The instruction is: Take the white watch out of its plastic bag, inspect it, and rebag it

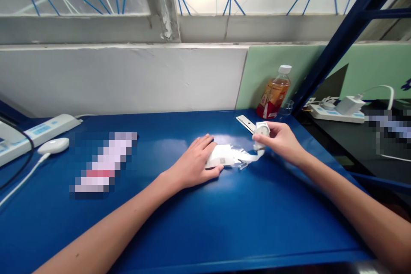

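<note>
My left hand [195,163] rests on the blue table [199,231], its fingers over the left part of a clear plastic packet with a white label [224,156]. A small dark square mark shows on the label. My right hand [282,139] pinches a white watch [262,129] between thumb and fingers, just above the table. Its white strap hangs down toward the packet's right end. Behind the watch lies a flat pale strip [245,123] with a dark slot, partly hidden by the watch.
A bottle of orange drink [273,96] stands at the back right, beside a small clear cup [287,108]. At left are a pixelated flat object [105,160], a white puck with cable [54,146] and a power strip [48,130]. A blue metal post [334,47] rises at right.
</note>
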A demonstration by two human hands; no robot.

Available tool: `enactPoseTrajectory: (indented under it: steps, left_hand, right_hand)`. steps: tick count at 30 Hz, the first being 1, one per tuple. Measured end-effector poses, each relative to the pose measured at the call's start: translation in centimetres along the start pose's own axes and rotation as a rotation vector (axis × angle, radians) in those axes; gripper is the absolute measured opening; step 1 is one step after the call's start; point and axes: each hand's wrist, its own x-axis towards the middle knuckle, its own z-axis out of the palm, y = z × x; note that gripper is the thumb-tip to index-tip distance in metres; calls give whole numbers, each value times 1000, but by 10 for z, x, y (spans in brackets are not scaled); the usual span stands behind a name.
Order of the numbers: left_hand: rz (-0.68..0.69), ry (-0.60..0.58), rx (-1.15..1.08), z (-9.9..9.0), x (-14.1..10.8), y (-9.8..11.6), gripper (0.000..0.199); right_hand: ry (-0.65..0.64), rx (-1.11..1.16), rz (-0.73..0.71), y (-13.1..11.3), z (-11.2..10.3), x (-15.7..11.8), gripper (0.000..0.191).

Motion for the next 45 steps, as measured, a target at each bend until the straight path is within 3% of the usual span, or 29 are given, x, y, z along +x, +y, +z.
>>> enactPoseTrajectory:
  steps: [6,13,15,18,20,24,27,29,34,38,45]
  left_hand:
    - [11,-55,18,0,-1,1,74]
    - [37,-26,-50,1,-2,-1,78]
    - [83,74,-152,-4,-1,2,70]
    - [183,365,-400,-20,0,15,29]
    - [114,453,-576,-30,1,29,21]
    - [-29,271,-918,-39,8,55,33]
    - [-107,158,-1244,-31,17,60,34]
    - [-174,87,-1420,-23,21,58,41]
    - [-263,-46,-1823,-4,23,56,43]
    - [-311,-77,-1944,2,20,59,40]
    - [-400,-70,-1925,1,19,59,35]
  right_hand:
    - [-43,668,190,-1,14,-1,33]
    - [-126,805,323,-25,15,-13,28]
    - [-200,815,343,-36,20,-15,29]
    - [-296,916,315,-58,32,-11,28]
    - [-306,1018,263,-74,42,-4,29]
    - [-292,1056,163,-94,61,18,32]
    - [-274,1027,100,-88,74,34,27]
    - [-327,1042,102,-77,80,40,30]
    - [-548,1093,260,-51,84,41,40]
    - [-579,1081,293,-44,82,41,36]
    - [-550,1027,297,-44,80,43,44]
